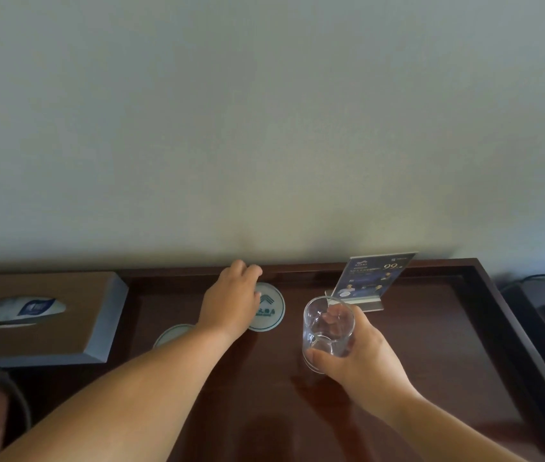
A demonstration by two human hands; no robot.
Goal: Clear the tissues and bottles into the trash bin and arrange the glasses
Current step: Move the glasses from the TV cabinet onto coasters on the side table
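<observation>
Arranging the glasses, head view; clock directions are read on the table (431,345), with 12 o'clock toward the wall. The right hand (361,355) grips the empty glass (327,328) upright at about 3 o'clock, thumb on the near side and fingers wrapped round the far side. Whether its base touches the wood cannot be told. The left hand (231,295) lies over the printed coaster (272,306) at 12 o'clock, fingers bent down at its far edge; whether they pinch or merely press it cannot be told. The step in hand is judged to be seating the glass on that coaster. The left hand should steady the disc and then clear off it, while the glass travels upright toward 10 o'clock and lands centred on the logo. A second coaster (173,333) at 9 o'clock is half hidden by the left forearm. The tissue box (74,328) sits further out at 9 o'clock. The card stand (372,278) is just behind the glass at 1 o'clock, near enough to be knocked. No bottle or bin shows.
</observation>
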